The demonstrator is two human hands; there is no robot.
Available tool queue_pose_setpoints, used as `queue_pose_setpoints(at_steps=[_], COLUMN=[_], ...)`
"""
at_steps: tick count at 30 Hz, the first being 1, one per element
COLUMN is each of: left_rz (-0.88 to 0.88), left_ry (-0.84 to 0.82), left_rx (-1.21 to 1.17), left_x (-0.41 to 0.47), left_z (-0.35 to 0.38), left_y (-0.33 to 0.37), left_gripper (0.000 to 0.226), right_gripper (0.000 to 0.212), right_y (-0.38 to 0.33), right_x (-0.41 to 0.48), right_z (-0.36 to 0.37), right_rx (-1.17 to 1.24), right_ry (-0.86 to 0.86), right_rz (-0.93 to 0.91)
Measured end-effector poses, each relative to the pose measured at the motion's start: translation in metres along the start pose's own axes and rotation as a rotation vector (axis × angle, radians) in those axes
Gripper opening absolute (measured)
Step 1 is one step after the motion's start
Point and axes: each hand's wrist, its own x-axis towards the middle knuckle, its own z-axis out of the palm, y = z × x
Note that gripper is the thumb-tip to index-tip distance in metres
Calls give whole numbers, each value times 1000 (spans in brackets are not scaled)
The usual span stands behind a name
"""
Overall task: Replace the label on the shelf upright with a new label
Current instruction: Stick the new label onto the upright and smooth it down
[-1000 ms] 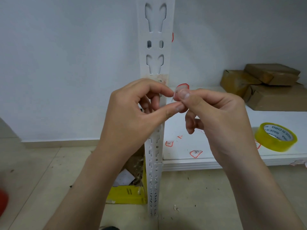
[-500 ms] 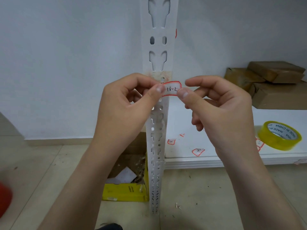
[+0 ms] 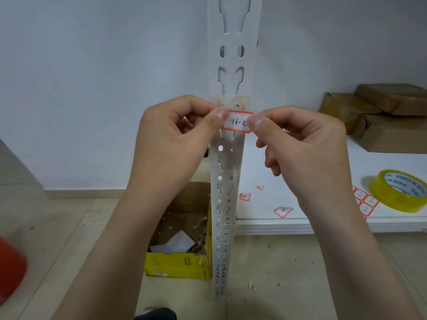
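Observation:
A white slotted shelf upright (image 3: 231, 65) runs down the middle of the head view. A patch of yellowish glue residue (image 3: 233, 102) marks its face. Just below that patch, a small white label with a red border (image 3: 238, 122) and handwritten digits is stretched flat across the upright. My left hand (image 3: 175, 139) pinches its left end between thumb and forefinger. My right hand (image 3: 298, 144) pinches its right end the same way. Whether the label touches the metal I cannot tell.
A white shelf board (image 3: 300, 218) at lower right carries a yellow tape roll (image 3: 398, 194), a sheet of red-bordered labels (image 3: 365, 202), loose peeled labels (image 3: 283, 211) and brown cardboard boxes (image 3: 379, 116). An open yellow box of scraps (image 3: 180, 262) sits on the floor left of the upright. A red object (image 3: 9, 269) is at far left.
The hands were close together working the label off its backing; they have since spread apart and pulled the label flat in front of the upright, below the residue patch.

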Motion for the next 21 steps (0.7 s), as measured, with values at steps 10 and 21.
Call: queue_pose_setpoints(at_steps=[10,21], left_rz=[-2,76], left_ry=[132,190], left_rx=[-41,9], left_x=[6,3], left_z=[6,9], left_y=[-4,-5], left_gripper=[15,14], right_gripper=[20,19], right_y=[2,7], right_x=[7,11], right_z=[15,15], right_rx=[-99,-170], right_ry=[53,111], right_rz=[-77,-166])
